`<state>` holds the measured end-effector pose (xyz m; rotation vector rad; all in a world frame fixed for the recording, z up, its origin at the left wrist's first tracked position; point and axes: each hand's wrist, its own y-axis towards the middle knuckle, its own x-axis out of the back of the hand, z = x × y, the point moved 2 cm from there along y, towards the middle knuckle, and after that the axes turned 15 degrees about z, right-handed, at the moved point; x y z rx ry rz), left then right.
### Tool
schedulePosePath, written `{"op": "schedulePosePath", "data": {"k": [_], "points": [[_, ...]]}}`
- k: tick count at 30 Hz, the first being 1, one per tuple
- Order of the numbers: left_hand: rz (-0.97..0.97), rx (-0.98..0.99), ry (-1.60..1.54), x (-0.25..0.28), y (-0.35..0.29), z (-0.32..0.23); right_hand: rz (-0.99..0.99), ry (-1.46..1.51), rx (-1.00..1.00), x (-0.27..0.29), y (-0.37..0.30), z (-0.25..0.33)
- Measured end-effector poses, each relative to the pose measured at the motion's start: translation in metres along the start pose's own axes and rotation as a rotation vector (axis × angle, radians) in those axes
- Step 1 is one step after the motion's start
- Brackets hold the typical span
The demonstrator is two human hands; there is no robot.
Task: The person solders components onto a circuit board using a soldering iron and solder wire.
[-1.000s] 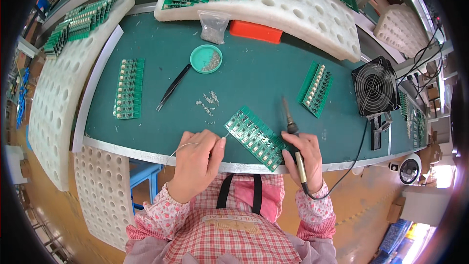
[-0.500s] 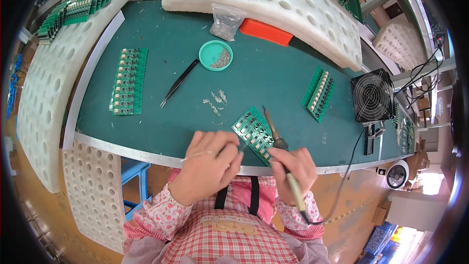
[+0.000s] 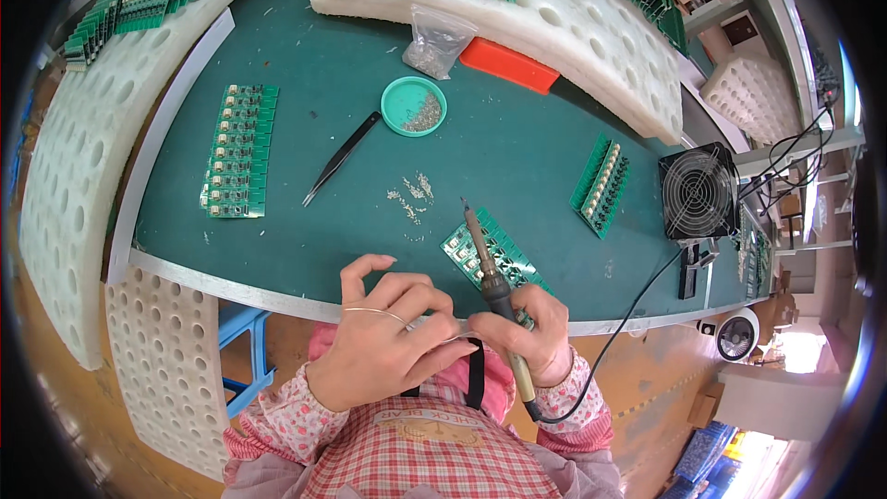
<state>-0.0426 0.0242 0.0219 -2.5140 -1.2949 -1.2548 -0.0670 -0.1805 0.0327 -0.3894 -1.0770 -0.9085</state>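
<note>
My right hand grips a soldering iron by its handle, the tip pointing away from me over the bench. Beneath the iron lies a green circuit board with rows of small white parts, partly covered by the iron and my fingers. My left hand pinches a thin silver solder wire that loops across its back; its index finger is raised. Thumb and fingertips of both hands come close together at the bench edge, where the wire runs between them. Loose tiny components lie just beyond the board.
Black tweezers lie beside a turquoise dish of small parts. Behind are a plastic bag and a red tray. More boards rest left and right. A fan stands at right; white foam racks border the bench.
My right hand has drawn back and left, swinging the iron over the board. My left hand has turned and lowered toward the bench edge, its index finger lifting; the hands are closer together.
</note>
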Motion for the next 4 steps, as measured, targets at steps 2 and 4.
{"op": "schedulePosePath", "data": {"k": [2, 4], "points": [[0.021, 0.029, 0.031, 0.001, -0.003, 0.004, 0.021, -0.030, -0.001, 0.004, -0.004, 0.000], [0.041, 0.059, 0.063, 0.002, -0.006, 0.007, -0.038, -0.032, -0.121, 0.008, -0.012, -0.010]]}}
